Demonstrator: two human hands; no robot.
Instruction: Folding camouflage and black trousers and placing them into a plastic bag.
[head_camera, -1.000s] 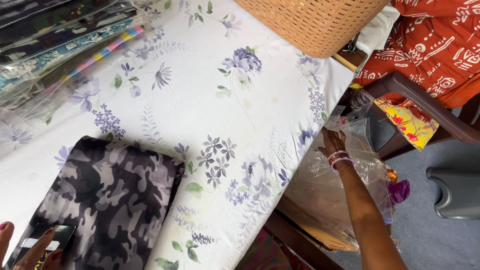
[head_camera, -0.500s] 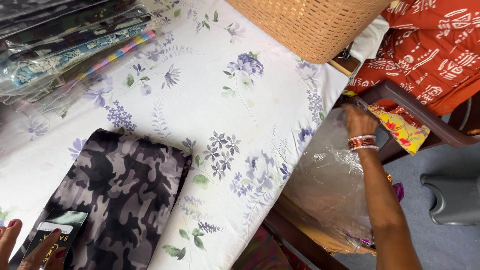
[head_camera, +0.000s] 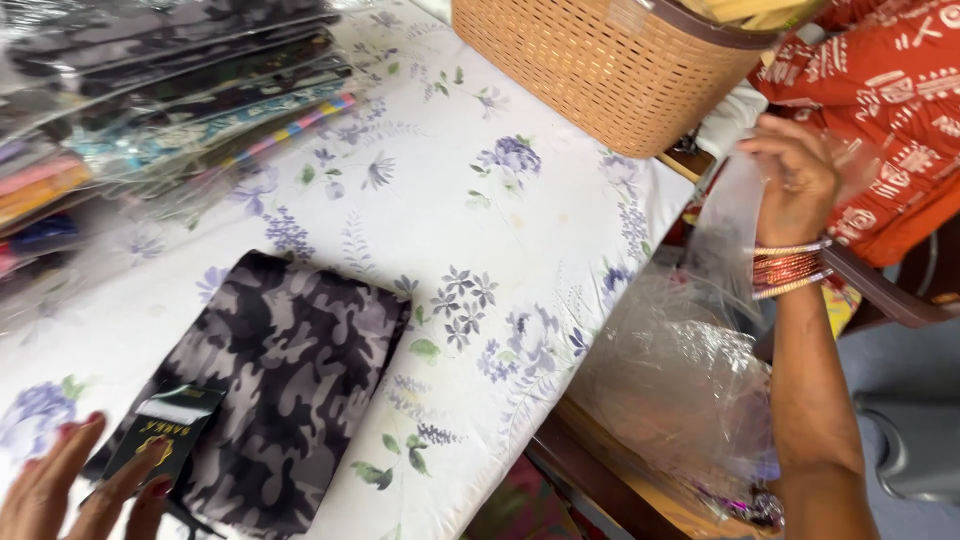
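Note:
A folded grey and black camouflage cloth (head_camera: 275, 375) lies on a table covered with a white floral sheet (head_camera: 450, 230). A small black card label (head_camera: 165, 440) rests on the cloth's near corner. My left hand (head_camera: 70, 490) lies flat at the bottom left, fingers spread, fingertips on the label. My right hand (head_camera: 795, 180), with bangles at the wrist, is raised off the table's right edge and pinches a clear plastic bag (head_camera: 690, 380) that hangs down from it.
A tan woven basket (head_camera: 600, 65) stands at the table's far edge. Several plastic-wrapped folded fabrics (head_camera: 150, 100) are stacked at the far left. Red patterned cloth (head_camera: 880, 110) drapes over a dark wooden chair arm (head_camera: 880, 290) on the right.
My right hand has risen from low beside the table, pulling the clear plastic bag up with it. My left hand has moved further onto the label.

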